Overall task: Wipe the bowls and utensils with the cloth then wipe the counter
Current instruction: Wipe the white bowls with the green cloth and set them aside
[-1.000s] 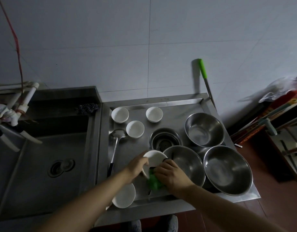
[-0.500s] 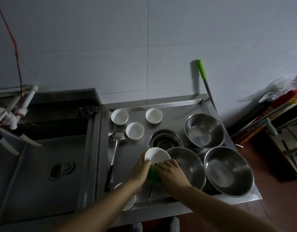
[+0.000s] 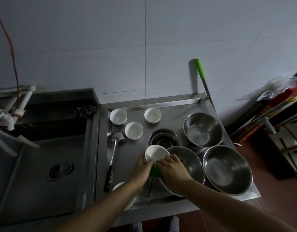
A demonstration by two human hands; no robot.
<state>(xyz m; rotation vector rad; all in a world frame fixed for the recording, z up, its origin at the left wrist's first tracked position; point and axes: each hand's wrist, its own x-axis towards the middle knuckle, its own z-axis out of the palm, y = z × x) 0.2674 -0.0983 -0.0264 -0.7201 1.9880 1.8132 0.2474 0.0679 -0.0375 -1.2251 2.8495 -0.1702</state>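
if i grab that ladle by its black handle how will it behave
The ladle looks like rigid metal, so it probably won't flex. Its wide bowl end likely makes it head-heavy and apt to dip. Lying flat on the steel counter, it would probably slide rather than roll if pushed.

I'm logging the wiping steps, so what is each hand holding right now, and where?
The left hand holds the white bowl by its near side. The right hand holds the green cloth against the bowl's underside.
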